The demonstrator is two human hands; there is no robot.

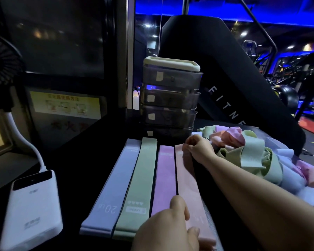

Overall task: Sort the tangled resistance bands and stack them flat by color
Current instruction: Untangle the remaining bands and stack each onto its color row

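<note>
Side by side on the dark table lie flat stacks of resistance bands: a lavender band (pixel 111 183), a green band (pixel 140 180), a purple-pink band (pixel 165 178) and a salmon pink band (pixel 188 185). My right hand (pixel 198 147) pinches the far end of the salmon pink band. My left hand (pixel 169 225) rests on that band's near end, its thumb lying across the purple-pink band and its fingers mostly hidden. A tangled pile of green, pink and lavender bands (pixel 252 156) sits to the right, behind my right forearm.
A stack of dark plastic drawers (pixel 170 98) with a cream lid stands just behind the flat bands. A white power bank (pixel 33 211) with a cable lies at the front left. A black fan (pixel 2 69) is at the far left. Gym machines fill the background.
</note>
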